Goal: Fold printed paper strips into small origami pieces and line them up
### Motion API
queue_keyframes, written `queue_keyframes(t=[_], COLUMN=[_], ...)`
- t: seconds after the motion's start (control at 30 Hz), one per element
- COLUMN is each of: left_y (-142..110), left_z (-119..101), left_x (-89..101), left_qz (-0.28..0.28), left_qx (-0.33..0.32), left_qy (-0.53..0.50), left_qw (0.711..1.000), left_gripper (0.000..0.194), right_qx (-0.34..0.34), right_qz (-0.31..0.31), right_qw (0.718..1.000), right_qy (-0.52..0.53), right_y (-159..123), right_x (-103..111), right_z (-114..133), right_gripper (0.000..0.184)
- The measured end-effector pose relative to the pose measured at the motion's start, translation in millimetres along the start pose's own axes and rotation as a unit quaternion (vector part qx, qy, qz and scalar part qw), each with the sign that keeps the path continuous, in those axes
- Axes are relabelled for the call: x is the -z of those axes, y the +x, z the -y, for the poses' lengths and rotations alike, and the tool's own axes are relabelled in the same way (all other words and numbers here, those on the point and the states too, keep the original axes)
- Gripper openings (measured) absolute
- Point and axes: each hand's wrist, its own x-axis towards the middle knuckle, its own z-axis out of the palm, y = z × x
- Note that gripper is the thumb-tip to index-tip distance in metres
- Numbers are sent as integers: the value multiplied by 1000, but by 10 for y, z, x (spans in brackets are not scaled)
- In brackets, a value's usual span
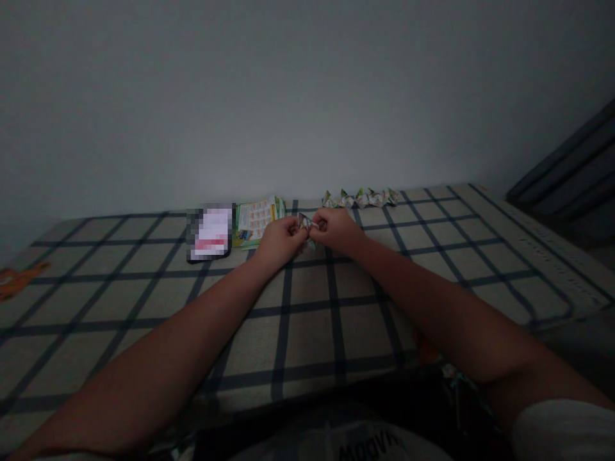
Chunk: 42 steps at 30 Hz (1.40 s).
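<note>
Above the middle of the checked cloth, my left hand and my right hand meet around a small folded paper piece. The fingers of both hands pinch it from either side. Its surface looks printed, pale with darker and greenish parts, and pointed edges stick up between the fingertips. Most of its shape is covered by the fingers. Just beyond my right hand lies a row of several folded paper pieces with pointed tips. Beside my left hand rests a stack of printed leaflets, green and yellow.
A phone with a lit, blurred screen lies left of the leaflets. The checked cloth covers the table up to a grey wall. An orange figure shows at far left, and dark fabric hangs at right.
</note>
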Motion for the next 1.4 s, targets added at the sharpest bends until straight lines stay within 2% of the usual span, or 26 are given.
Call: queue_keyframes(t=[0.2, 0.37, 0.43, 0.5, 0.6, 0.7, 0.97, 1.13, 1.4], left_y=[2, 15, 21, 21, 12, 5, 23, 42, 22], left_z=[-30, -19, -9, -12, -41, -87, -133, -65, -51], left_x=[19, -3, -24, -45, -59, -49, -45, -53, -27], left_qz=[-9, -2, 3, 26, 76, 95, 95, 83, 73], left_qx=[-25, -28, -14, 25, 87, 108, 129, 121, 89], left_qy=[74, 49, -13, -117, -273, -333, -347, -303, -250], left_qw=[997, 998, 1000, 993, 955, 932, 924, 942, 961], left_gripper=[20, 16, 16, 16, 15, 15, 22, 19, 24], right_qx=[-8, -10, -15, -17, -16, -20, -14, -24, -119], right_qz=[8, 17, 23, 27, 16, 9, 33, 43, 51], right_qw=[1000, 1000, 999, 999, 999, 999, 997, 996, 973], right_qy=[2, 23, 34, 42, 43, 42, 66, 80, 190], right_y=[5, 11, 10, 7, 3, 0, -17, -18, 31], right_x=[-2, -13, -6, 11, 46, 72, 39, 38, 46], right_z=[4, -17, -10, 7, 38, 61, 64, 55, 10], right_gripper=[6, 8, 9, 9, 7, 7, 7, 9, 9])
